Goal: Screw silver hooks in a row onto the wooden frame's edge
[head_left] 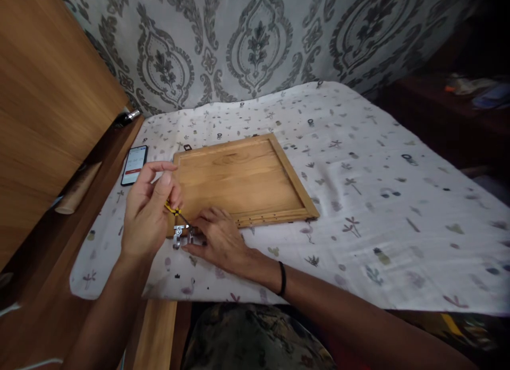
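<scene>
A wooden cabinet door (243, 174) with a raised frame lies flat on a patterned cloth. My left hand (148, 213) is closed around a small screwdriver (173, 210) with a yellow and black handle. Its thin shaft slants down to a metal hinge (179, 233) at the door's near left corner. My right hand (222, 238) has its thumb and fingers about the hinge, steadying it at the door's edge. Part of the hinge and the screwdriver's tip are hard to make out behind the fingers. Several small dark holes dot the door's near edge.
A phone (134, 165) with a lit screen lies on the cloth (358, 163) to the left. Beyond it are a dark object with a silvery end (128, 118) and a tan roll (78, 189). A wooden cabinet side (51, 94) rises at the left; a patterned curtain (255, 46) hangs behind.
</scene>
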The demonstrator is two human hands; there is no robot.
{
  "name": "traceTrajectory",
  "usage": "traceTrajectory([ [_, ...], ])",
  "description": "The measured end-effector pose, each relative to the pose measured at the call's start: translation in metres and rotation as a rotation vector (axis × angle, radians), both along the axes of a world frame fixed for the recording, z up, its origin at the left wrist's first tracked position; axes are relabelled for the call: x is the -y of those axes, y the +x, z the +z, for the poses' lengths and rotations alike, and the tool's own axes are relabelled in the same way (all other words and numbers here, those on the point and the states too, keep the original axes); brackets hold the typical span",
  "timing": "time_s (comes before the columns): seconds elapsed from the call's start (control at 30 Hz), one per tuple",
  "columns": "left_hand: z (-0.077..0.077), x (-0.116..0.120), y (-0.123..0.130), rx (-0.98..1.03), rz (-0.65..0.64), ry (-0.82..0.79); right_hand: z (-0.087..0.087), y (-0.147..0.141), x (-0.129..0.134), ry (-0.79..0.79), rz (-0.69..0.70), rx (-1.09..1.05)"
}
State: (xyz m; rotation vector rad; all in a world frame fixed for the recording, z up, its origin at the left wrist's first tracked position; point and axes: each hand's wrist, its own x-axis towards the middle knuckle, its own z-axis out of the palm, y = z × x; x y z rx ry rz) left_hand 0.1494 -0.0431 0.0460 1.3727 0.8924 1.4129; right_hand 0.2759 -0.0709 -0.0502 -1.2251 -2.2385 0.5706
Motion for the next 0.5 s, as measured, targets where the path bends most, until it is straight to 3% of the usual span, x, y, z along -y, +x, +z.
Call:
traceTrajectory([
  [0.13,-0.001,0.000,0.005,0.107,0.080,0.009,0.003,0.000,0.000,-0.015,0.009,0.011],
  [0.37,0.004,-0.007,-0.005,0.096,-0.122,-0.077,0.005,0.001,0.000,-0.012,0.004,0.013],
  [0.5,0.013,0.003,-0.009,0.104,-0.058,-0.028,0.003,0.000,0.000,0.005,0.006,0.008],
])
